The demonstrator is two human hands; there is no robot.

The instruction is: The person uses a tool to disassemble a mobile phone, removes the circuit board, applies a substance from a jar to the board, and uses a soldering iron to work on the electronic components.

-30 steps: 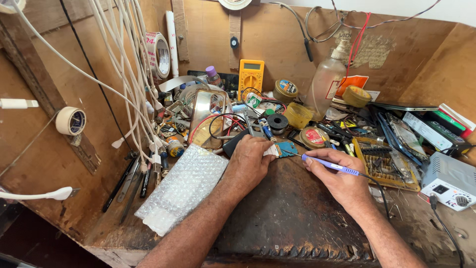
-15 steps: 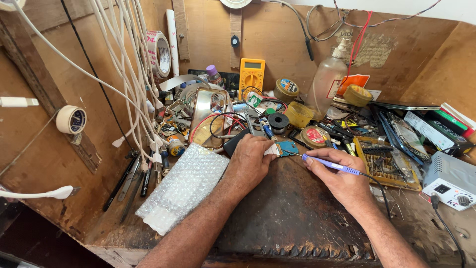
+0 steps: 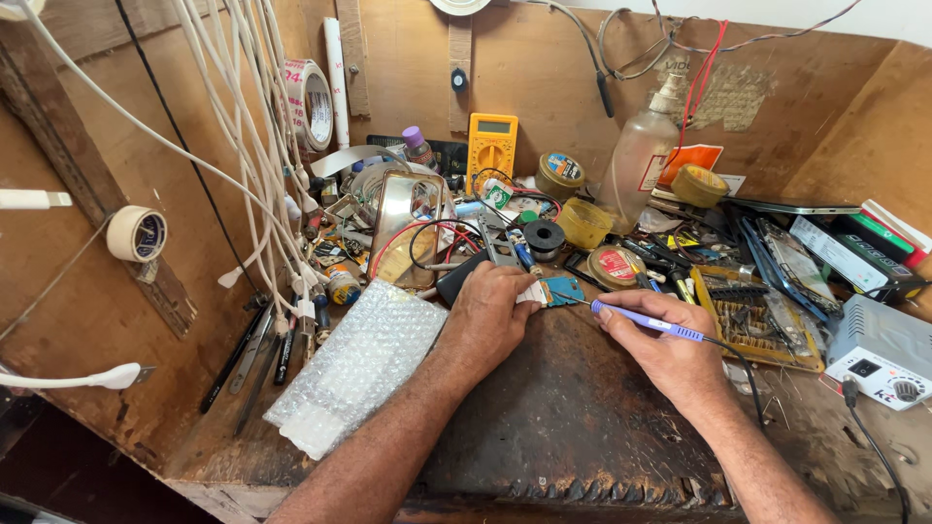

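Observation:
My left hand (image 3: 491,320) rests on the dark work mat (image 3: 573,427) and pinches a small blue circuit board (image 3: 560,290) with a white piece at its edge. My right hand (image 3: 670,354) grips a purple-handled soldering iron (image 3: 643,321) like a pen. Its thin tip points left and reaches the blue board. A black cord runs from the iron's back end over my right wrist.
A sheet of bubble wrap (image 3: 359,364) lies left of my forearm. Behind the hands are a yellow multimeter (image 3: 492,147), solder tins, a plastic bottle (image 3: 643,155), tools and parts. A white soldering station (image 3: 882,354) sits at right. White cables (image 3: 248,146) hang at left.
The view has shifted slightly. Both hands stay in the same place, with the iron's tip still at the blue board.

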